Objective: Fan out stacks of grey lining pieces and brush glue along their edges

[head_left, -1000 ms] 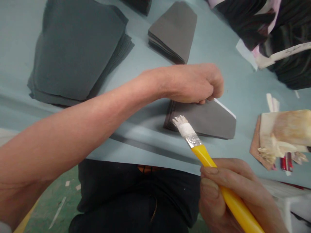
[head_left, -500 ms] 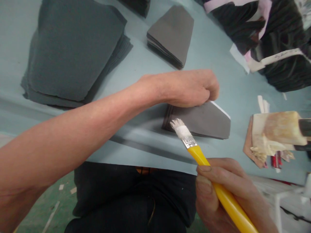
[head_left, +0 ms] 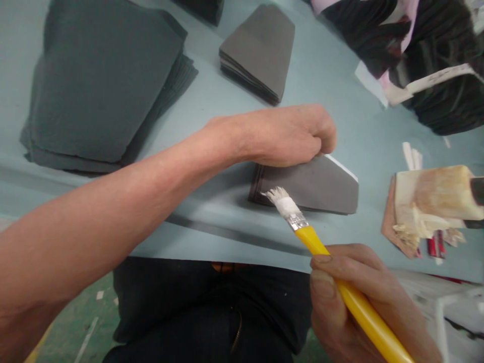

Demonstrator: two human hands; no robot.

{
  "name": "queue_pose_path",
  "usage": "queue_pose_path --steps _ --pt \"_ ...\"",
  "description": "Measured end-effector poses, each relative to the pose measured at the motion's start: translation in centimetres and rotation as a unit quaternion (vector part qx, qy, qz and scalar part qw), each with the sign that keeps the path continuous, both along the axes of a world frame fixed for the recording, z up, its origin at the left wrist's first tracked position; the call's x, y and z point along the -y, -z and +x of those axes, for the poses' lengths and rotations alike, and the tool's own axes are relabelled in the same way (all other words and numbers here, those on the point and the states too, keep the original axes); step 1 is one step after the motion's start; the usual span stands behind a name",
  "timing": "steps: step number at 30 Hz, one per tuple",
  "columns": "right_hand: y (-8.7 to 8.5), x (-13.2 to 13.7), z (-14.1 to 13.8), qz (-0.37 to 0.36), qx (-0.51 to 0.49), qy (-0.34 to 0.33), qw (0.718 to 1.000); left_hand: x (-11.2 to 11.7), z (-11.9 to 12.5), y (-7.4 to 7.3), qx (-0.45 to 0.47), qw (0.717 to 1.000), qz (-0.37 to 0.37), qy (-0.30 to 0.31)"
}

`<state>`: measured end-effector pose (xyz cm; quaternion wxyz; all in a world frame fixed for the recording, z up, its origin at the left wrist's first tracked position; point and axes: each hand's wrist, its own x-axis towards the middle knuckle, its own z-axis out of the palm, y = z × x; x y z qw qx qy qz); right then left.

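My left hand (head_left: 298, 133) reaches across the pale blue table (head_left: 212, 126) with its fingers curled and pinching the far edge of a small stack of grey cut pieces (head_left: 321, 186), whose white underside shows at the right corner. My right hand (head_left: 359, 307) is wrapped round the yellow handle of a brush (head_left: 321, 249). The brush's white, glue-caked bristles hover over the stack's near left corner.
A large stack of dark grey sheets (head_left: 106, 80) lies at the left and a smaller grey stack (head_left: 260, 48) at the back. Black bundled material (head_left: 427, 50) sits at the back right. A glue-smeared container (head_left: 434, 201) stands on brown card at the right.
The view has shifted slightly. My left hand has stayed on the stack's far edge, and the brush tip has stayed near the stack's near left corner.
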<state>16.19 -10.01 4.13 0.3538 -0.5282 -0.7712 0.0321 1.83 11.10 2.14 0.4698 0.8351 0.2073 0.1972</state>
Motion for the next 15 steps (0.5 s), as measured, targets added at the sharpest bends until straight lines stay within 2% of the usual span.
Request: queue_pose_path --steps 9,15 --pt "0.0 0.3 -1.2 -0.012 -0.03 0.003 0.999 0.0 0.1 -0.1 -0.01 1.0 -0.003 -0.009" --pt "0.3 -0.2 -2.9 -0.039 -0.05 -0.007 0.998 -0.1 0.1 -0.1 -0.023 0.999 0.024 -0.015"
